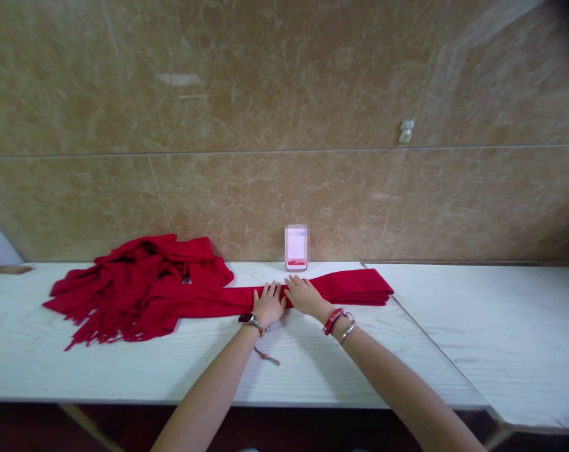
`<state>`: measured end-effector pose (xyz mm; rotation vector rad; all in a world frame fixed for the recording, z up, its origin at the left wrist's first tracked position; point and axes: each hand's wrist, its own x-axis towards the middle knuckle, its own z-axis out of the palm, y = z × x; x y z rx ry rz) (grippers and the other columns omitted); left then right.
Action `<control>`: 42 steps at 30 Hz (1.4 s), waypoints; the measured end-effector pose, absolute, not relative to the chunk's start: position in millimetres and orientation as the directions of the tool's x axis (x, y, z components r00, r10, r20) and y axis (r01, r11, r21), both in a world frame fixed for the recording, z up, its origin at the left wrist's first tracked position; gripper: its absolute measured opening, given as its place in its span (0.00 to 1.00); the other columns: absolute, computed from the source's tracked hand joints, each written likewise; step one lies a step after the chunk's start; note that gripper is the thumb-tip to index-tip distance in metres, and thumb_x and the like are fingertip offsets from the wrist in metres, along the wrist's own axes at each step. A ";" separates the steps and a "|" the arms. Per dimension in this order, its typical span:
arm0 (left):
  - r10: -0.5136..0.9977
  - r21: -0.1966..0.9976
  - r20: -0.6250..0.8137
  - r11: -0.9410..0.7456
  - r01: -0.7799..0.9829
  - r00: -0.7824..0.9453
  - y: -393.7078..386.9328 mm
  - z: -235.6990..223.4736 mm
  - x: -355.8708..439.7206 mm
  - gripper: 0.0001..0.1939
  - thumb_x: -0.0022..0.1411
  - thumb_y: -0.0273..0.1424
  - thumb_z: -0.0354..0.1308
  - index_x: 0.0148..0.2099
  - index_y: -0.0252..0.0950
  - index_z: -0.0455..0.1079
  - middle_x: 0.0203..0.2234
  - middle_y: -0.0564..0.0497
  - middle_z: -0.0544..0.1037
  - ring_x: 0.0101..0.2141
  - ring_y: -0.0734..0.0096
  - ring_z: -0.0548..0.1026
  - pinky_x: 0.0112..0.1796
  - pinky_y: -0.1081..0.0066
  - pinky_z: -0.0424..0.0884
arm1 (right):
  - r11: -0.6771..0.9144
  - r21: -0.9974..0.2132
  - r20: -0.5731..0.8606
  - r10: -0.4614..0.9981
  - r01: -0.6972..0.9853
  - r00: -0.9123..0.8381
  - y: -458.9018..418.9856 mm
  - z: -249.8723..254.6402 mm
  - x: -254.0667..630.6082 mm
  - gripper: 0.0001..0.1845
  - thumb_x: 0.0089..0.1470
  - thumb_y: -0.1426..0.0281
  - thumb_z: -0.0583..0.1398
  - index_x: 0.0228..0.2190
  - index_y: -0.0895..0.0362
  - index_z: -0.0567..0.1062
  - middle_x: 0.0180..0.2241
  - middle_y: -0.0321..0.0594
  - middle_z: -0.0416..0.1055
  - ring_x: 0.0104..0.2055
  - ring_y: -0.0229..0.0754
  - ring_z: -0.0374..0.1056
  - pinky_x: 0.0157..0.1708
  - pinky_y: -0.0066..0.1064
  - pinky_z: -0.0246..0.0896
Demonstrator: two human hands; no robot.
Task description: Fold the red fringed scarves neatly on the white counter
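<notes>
A long red scarf [209, 295] lies across a white table [124, 370]. Its right part is folded into a narrow flat band ending at the right [360, 287]. Its left part is a loose heap with fringe [124, 289]. My left hand [269, 304] rests flat on the band near its middle, fingers spread, a watch on the wrist. My right hand [304, 295] lies flat beside it on the band, fingers stretched out, bracelets on the wrist. Neither hand grips anything.
A phone [296, 247] stands upright against the brown marble wall just behind the scarf. A second white table [501, 326] adjoins on the right. A small white fitting [406, 131] is on the wall. A thin red cord [267, 356] hangs from my left wrist.
</notes>
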<state>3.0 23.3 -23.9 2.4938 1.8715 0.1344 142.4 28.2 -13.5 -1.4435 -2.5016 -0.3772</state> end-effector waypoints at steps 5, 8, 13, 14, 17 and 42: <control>0.963 0.076 0.023 -0.269 0.960 0.268 21.1 -20.0 2.1 0.27 0.64 0.37 0.35 0.63 0.33 0.47 0.62 0.41 0.46 0.60 0.52 0.43 0.53 0.44 0.46 | 0.476 0.160 0.273 0.820 0.865 -0.503 32.1 -30.2 154.1 0.21 0.60 0.68 0.46 0.53 0.60 0.61 0.55 0.52 0.59 0.58 0.46 0.52 0.52 0.46 0.52; 0.964 0.080 0.011 -0.266 0.961 0.266 21.2 -17.6 2.7 0.27 0.64 0.37 0.35 0.63 0.33 0.46 0.62 0.40 0.45 0.60 0.51 0.43 0.53 0.42 0.46 | 0.419 0.199 0.263 0.848 0.886 -0.460 33.8 -28.0 178.9 0.22 0.59 0.67 0.46 0.54 0.58 0.61 0.55 0.51 0.60 0.57 0.47 0.54 0.52 0.49 0.49; 0.959 0.074 -0.004 -0.284 0.956 0.285 23.6 -16.4 2.6 0.27 0.64 0.37 0.34 0.63 0.34 0.46 0.62 0.41 0.45 0.60 0.52 0.44 0.51 0.41 0.47 | 0.338 0.259 0.262 0.877 0.905 -0.402 34.5 -16.6 234.1 0.20 0.57 0.69 0.48 0.51 0.56 0.65 0.54 0.51 0.60 0.57 0.51 0.54 0.50 0.56 0.49; 0.958 0.073 -0.004 -0.286 0.955 0.287 24.1 -16.5 2.5 0.27 0.64 0.37 0.34 0.63 0.34 0.46 0.62 0.41 0.45 0.60 0.51 0.44 0.51 0.41 0.47 | 0.332 0.260 0.273 0.875 0.907 -0.399 34.5 -15.4 246.9 0.20 0.57 0.70 0.49 0.50 0.56 0.66 0.55 0.51 0.60 0.56 0.51 0.54 0.49 0.56 0.50; 0.960 0.091 -0.002 -0.279 0.956 0.281 24.3 -16.8 2.5 0.26 0.64 0.36 0.35 0.63 0.34 0.46 0.62 0.41 0.45 0.60 0.51 0.45 0.51 0.41 0.46 | 0.318 0.256 0.298 0.873 0.913 -0.387 33.9 -15.2 287.1 0.17 0.55 0.73 0.50 0.45 0.54 0.70 0.54 0.49 0.61 0.55 0.49 0.56 0.47 0.51 0.56; 0.812 0.072 0.092 -0.582 0.810 0.576 30.8 -5.0 -14.4 0.32 0.52 0.11 0.39 0.57 0.37 0.59 0.55 0.48 0.63 0.51 0.71 0.65 0.49 0.73 0.62 | 0.587 0.177 0.405 0.688 0.790 -0.602 20.7 -22.5 260.9 0.18 0.52 0.77 0.52 0.45 0.61 0.71 0.47 0.47 0.69 0.50 0.45 0.64 0.52 0.39 0.55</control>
